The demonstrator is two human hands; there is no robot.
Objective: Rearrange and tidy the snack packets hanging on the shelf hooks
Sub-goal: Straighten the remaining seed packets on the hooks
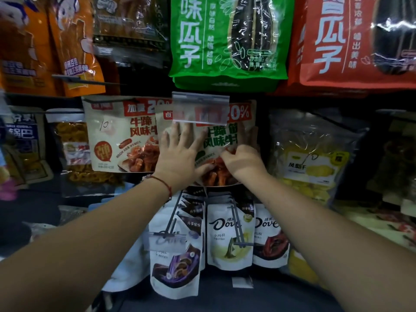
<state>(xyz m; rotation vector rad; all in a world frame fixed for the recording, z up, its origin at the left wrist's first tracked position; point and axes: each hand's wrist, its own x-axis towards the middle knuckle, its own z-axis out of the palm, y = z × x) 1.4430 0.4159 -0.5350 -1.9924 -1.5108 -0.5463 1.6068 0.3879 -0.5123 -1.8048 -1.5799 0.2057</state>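
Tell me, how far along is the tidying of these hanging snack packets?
Mid-job. Looks done: the green seed bag and red seed bag above hang straight. In hand: the left hand lies flat on the front beige beef-snack packet while the right hand grips its right side. Left: the white Dove chocolate pouches below hang unevenly, the purple-printed pouch lowest.

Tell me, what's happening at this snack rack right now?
A person is tidying hanging snack packets. Their left hand lies flat, fingers spread, on the front beige packet of beef snack, while the right hand curls round its right edge. A clear price tag holder hangs in front of the packet's top. A matching packet hangs just to the left, partly behind it, and Dove pouches hang on hooks below.
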